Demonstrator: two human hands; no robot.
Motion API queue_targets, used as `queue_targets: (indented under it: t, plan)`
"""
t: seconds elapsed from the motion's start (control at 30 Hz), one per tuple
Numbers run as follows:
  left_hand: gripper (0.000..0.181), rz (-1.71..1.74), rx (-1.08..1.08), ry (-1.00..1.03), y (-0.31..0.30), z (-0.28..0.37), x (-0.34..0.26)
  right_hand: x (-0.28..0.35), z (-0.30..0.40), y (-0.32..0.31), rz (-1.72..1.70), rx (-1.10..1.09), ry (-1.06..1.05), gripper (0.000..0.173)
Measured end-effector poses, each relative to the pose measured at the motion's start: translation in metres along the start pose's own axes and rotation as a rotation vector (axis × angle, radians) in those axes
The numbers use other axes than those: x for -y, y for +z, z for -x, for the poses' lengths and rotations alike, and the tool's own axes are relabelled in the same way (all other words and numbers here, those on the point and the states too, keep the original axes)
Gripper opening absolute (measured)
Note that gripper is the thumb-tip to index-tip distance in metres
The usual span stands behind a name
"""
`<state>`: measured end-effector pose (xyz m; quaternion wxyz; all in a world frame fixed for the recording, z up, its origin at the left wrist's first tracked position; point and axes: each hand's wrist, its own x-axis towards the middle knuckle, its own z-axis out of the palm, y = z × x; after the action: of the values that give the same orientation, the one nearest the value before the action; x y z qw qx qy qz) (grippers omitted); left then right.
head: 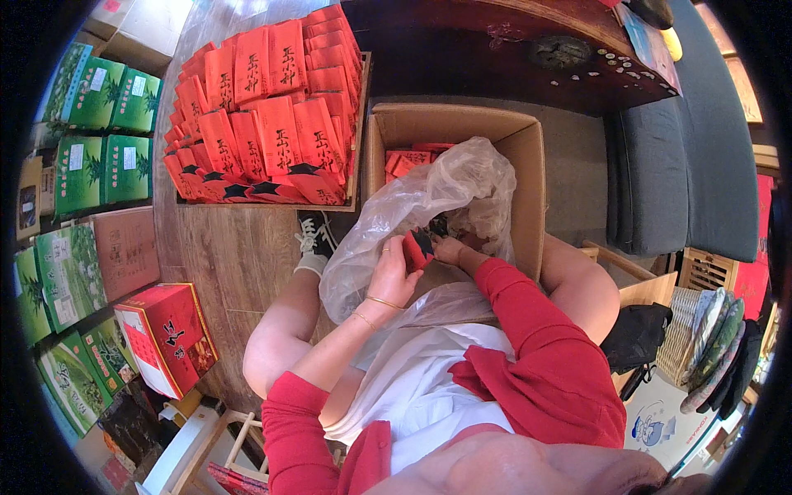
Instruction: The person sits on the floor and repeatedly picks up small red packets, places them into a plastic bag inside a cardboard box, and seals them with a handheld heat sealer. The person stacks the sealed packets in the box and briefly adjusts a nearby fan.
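Observation:
My left hand point(391, 275) holds a small red paper packet point(413, 258), its black inner end facing right and looking open. Close beside that end is my right hand point(450, 250), its fingertips pointing down into a clear plastic bag point(377, 232). Something dark shows at those fingertips; whether they grip it I cannot tell. The crumpled bag hangs over the near side of an open cardboard box point(458, 111) and spreads across my lap. Inside the box, at the back left, lie several red packets point(408, 162), partly hidden by the plastic.
Left of the box stands a wooden tray point(364, 124) packed with red pouches point(272, 124) bearing black writing. Green cartons point(86, 93) and a red gift box point(170, 340) line the far left. A dark wooden table point(445, 62) is ahead, a grey cushioned seat point(646, 179) to the right.

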<state>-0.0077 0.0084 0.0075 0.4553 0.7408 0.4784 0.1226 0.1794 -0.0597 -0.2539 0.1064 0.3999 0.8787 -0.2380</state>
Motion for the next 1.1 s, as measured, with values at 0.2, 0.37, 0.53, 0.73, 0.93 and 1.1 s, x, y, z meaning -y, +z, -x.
queue_targets:
  t: [0.2, 0.37, 0.53, 0.73, 0.93, 1.1]
  plan:
    - [0.059, -0.023, 0.013, 0.056, 0.004, 0.002, -0.005, -0.022, -0.007, 0.031, -0.459, -0.068, 0.408, 0.027]
    - [0.060, -0.024, -0.016, 0.064, 0.007, 0.006, 0.006, -0.013, 0.000, -0.067, -0.682, -0.022, 0.516, 0.036]
    - [0.050, -0.010, -0.045, 0.096, 0.010, 0.000, 0.005, -0.023, 0.031, -0.149, -0.989, -0.076, 0.581, 0.032]
    - [0.048, -0.084, -0.028, 0.146, 0.011, 0.002, 0.001, 0.007, 0.081, -0.252, -1.357, -0.173, 0.493, 0.017]
    - [0.052, -0.223, 0.023, 0.191, 0.017, 0.001, 0.008, 0.035, 0.113, -0.300, -1.401, -0.284, 0.592, 0.018]
    - [0.054, -0.327, 0.099, 0.166, 0.019, 0.000, 0.001, 0.039, 0.109, -0.294, -1.428, -0.337, 0.525, 0.019]
